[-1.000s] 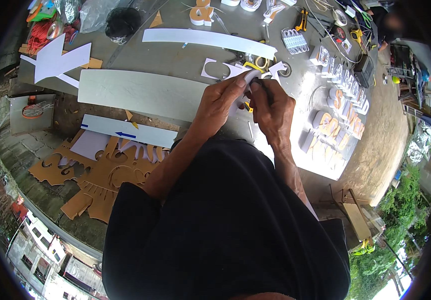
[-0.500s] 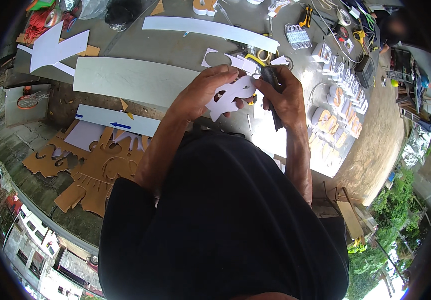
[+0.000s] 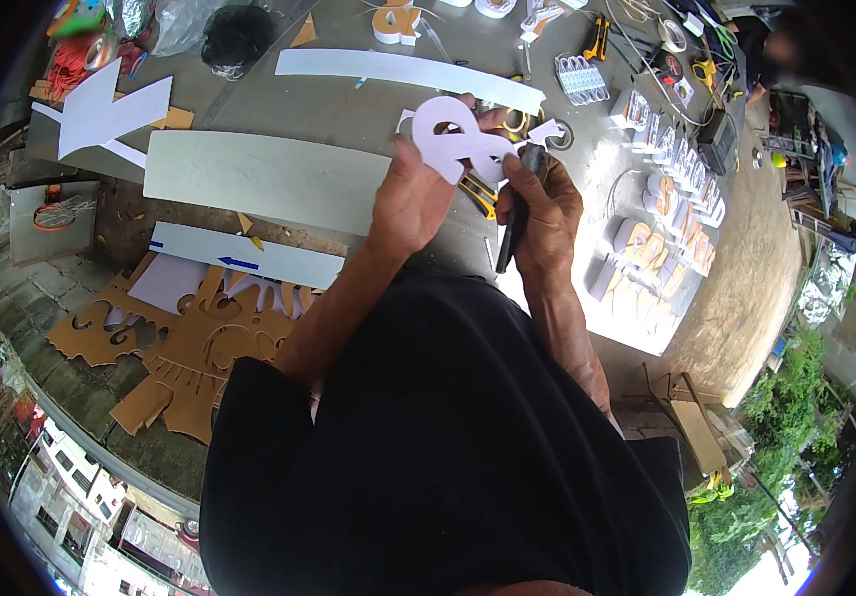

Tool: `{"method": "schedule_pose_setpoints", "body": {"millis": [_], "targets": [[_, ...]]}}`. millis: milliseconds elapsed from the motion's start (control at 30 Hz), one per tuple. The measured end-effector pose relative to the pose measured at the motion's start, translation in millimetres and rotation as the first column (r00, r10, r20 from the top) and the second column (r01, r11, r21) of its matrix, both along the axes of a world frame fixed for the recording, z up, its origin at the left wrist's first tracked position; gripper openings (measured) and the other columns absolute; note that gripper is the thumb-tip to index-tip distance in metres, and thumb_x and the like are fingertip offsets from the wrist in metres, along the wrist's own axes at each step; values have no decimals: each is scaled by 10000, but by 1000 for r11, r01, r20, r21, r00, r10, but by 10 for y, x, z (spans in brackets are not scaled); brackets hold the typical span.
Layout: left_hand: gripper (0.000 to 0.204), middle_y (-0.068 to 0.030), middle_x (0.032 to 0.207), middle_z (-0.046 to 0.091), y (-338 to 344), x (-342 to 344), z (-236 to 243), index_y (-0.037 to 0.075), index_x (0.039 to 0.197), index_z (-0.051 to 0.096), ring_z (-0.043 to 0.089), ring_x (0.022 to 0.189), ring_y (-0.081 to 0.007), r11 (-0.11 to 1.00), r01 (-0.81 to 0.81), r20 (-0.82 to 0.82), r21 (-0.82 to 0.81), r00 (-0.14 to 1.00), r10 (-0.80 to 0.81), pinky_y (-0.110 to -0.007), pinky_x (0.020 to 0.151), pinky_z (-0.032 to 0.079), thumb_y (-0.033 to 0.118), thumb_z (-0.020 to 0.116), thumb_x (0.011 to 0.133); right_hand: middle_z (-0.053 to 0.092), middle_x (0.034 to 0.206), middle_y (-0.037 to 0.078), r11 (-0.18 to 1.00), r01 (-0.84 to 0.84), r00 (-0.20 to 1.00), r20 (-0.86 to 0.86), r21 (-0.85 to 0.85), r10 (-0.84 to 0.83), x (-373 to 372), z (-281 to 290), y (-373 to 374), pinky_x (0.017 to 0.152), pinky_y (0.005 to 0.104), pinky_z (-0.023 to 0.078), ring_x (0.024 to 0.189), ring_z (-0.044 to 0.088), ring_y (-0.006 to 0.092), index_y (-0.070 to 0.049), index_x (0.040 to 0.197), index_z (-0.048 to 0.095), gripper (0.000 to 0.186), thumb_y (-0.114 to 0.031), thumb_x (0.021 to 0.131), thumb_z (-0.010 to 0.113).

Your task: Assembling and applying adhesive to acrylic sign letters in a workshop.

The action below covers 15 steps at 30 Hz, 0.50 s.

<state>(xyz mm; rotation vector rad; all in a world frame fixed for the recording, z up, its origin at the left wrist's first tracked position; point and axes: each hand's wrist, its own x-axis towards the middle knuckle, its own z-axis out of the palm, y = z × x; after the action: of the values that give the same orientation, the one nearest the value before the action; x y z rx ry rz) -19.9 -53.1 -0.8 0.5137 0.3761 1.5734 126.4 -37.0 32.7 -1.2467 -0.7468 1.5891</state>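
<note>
A white ampersand-shaped cutout [image 3: 458, 149] is held up over the table between my two hands. My left hand [image 3: 416, 204] grips its left side, with the thumb in front and some fingers hidden behind. My right hand [image 3: 547, 214] is closed round a dark, flat bar [image 3: 514, 230]; its exact kind is unclear. The right thumb and fingertips also meet the cutout's right end. Just below the cutout, a yellow-and-black box cutter [image 3: 480, 196] lies on the table, partly covered.
White strips [image 3: 388, 68] and a wide pale panel [image 3: 259, 174] lie across the table [image 3: 249, 99]. Raised letters [image 3: 661, 194] stand at right, near a light-module strip [image 3: 581, 79] and tape roll [image 3: 672, 37]. Brown cut-out boards [image 3: 214, 343] lie lower left. Another person is at far right.
The cutout has been turned and raised, so its large loop now faces up. My left hand has opened out beneath it. My right hand and the dark bar have shifted left and slightly down.
</note>
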Motion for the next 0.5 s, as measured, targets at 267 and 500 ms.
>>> {"method": "schedule_pose_setpoints", "body": {"millis": [267, 500], "targets": [[703, -194, 993, 692, 287, -43, 71, -43, 1163, 595, 660, 894, -251, 978, -143, -167, -152, 979, 118, -388, 830, 540, 591, 323, 1029, 659, 790, 75, 975, -198, 976, 107, 100, 188, -46, 173, -28, 546, 257, 483, 600, 599, 120, -1, 1016, 598, 240, -236, 992, 643], [792, -132, 863, 674, 272, -103, 253, -58, 1163, 618, 646, 813, -199, 974, -35, -100, -223, 995, 13, -336, 732, 537, 637, 269, 1014, 635, 758, 44, 863, -468, 846, 377, 187, 377, 59, 222, -11, 527, 262, 472, 592, 563, 92, -29, 1011, 636, 207, -228, 1025, 581]]}}
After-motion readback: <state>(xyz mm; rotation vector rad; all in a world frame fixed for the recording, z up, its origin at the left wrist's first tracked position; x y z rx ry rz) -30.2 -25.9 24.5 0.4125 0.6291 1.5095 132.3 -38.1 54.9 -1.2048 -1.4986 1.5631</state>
